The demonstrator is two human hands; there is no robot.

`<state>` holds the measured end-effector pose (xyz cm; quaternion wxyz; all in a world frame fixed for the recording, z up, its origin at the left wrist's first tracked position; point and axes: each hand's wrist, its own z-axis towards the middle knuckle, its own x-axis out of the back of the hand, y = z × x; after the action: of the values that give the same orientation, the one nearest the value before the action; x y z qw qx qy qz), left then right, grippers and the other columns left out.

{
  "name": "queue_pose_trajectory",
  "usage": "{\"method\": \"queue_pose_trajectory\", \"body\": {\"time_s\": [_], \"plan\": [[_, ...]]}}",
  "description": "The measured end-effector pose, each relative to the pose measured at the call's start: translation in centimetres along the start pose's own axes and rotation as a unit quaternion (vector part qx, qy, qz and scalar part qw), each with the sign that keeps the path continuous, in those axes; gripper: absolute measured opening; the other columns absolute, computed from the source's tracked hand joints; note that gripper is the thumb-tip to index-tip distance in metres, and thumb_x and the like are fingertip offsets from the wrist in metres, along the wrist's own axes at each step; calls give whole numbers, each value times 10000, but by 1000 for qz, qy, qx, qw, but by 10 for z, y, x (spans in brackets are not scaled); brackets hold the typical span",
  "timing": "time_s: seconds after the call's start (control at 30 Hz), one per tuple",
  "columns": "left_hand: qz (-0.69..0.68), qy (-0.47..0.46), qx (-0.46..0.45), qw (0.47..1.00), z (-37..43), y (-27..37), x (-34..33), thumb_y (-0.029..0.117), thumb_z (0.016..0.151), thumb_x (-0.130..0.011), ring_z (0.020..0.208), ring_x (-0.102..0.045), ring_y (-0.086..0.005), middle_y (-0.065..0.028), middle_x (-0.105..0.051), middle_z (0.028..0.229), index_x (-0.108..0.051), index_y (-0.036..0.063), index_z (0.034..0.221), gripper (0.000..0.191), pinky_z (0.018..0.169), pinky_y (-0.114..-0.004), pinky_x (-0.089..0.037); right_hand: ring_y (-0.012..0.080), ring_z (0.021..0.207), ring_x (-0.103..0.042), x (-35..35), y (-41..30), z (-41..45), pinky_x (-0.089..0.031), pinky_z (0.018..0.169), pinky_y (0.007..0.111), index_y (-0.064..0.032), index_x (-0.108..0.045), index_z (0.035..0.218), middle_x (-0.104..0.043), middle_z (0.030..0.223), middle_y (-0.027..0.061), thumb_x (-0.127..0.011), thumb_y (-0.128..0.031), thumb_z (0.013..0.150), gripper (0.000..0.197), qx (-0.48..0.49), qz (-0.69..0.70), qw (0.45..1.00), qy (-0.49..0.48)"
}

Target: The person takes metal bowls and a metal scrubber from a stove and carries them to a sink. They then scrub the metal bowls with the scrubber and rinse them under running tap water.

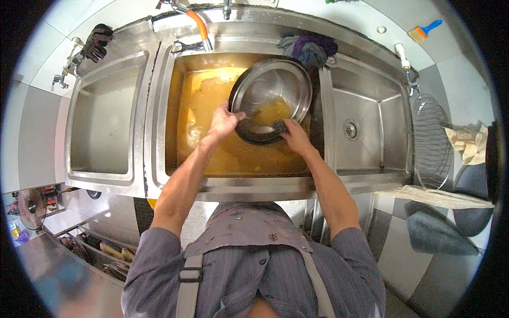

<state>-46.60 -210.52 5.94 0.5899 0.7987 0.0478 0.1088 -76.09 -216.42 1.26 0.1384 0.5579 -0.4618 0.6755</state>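
A round stainless steel basin is held tilted over the middle sink, which holds murky orange-brown water. My left hand grips the basin's left rim, thumb on the inside. In my right hand is a dark scouring pad, pressed at the basin's lower inner wall. Some yellowish liquid lies in the bottom of the basin. The fingers of my right hand are partly hidden by the pad and the rim.
A faucet with an orange hose hangs over the sink's back edge. Cloths lie at its back right corner. To the left is a sink with cloudy water; to the right, a sink with a drain. A black glove rests at the back left.
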Motion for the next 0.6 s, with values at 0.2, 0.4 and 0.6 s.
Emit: {"method": "queue_pose_trajectory", "body": {"time_s": [0.2, 0.4, 0.6], "plan": [[78, 114, -87, 987, -48, -9, 20, 101, 790, -746, 874, -661, -224, -169, -689, 915, -594, 13, 1037, 303, 814, -349, -496, 397, 1213, -501, -7, -26, 24, -435, 988, 481, 71, -381, 1352, -494, 1296, 289, -629, -107, 899, 547, -291, -29, 955, 45], [52, 179, -64, 980, -54, -40, 34, 118, 804, -749, 756, -577, -155, -71, -638, 789, -577, 16, 930, 237, 738, -317, -481, 461, 1175, -494, -6, -75, 37, -404, 994, 523, 8, -331, 1402, -501, 1253, 312, -533, -25, 865, 574, -236, 163, 954, -85], [-55, 161, -60, 984, -45, -34, 19, 120, 833, -730, 782, -550, -125, -26, -617, 813, -577, 20, 921, 203, 749, -286, -465, 499, 1291, -369, -41, -73, 39, -346, 1041, 622, 51, -174, 1490, -254, 1468, 340, -442, -116, 961, 617, -175, -164, 964, -115]]}}
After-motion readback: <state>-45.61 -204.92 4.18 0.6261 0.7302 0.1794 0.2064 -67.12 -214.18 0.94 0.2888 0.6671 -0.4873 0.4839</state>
